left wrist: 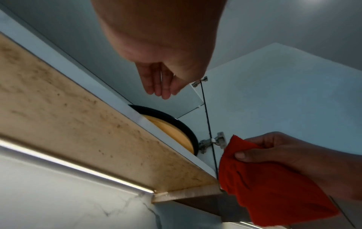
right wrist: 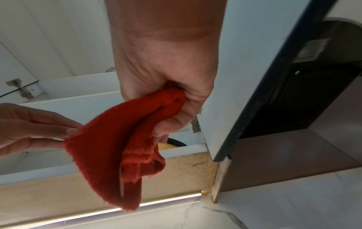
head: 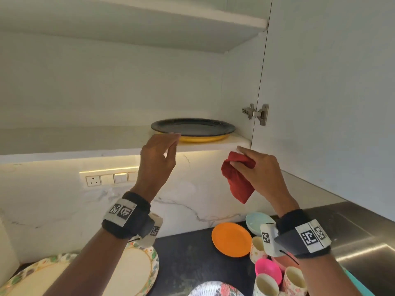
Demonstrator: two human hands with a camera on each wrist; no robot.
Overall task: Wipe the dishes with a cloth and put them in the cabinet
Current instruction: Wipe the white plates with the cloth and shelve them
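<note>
I am watching the left hand point(head: 159, 152) hanging relaxed and empty at centre frame, its fingertips just at the rim of the black plate point(head: 193, 126), which is lying on a yellow plate point(head: 203, 138) on the cabinet shelf point(head: 85, 146). The right hand point(head: 259, 169) is gripping the red cloth point(head: 236, 182) at centre right. I am judging the stack sits close to the shelf lip, so a careless knuckle could nudge it off. Below, the orange plate point(head: 232, 239), cups point(head: 291, 278) and floral plates point(head: 136, 268) are crowding the counter, and the open door point(head: 331, 103) is hemming in the right
</note>
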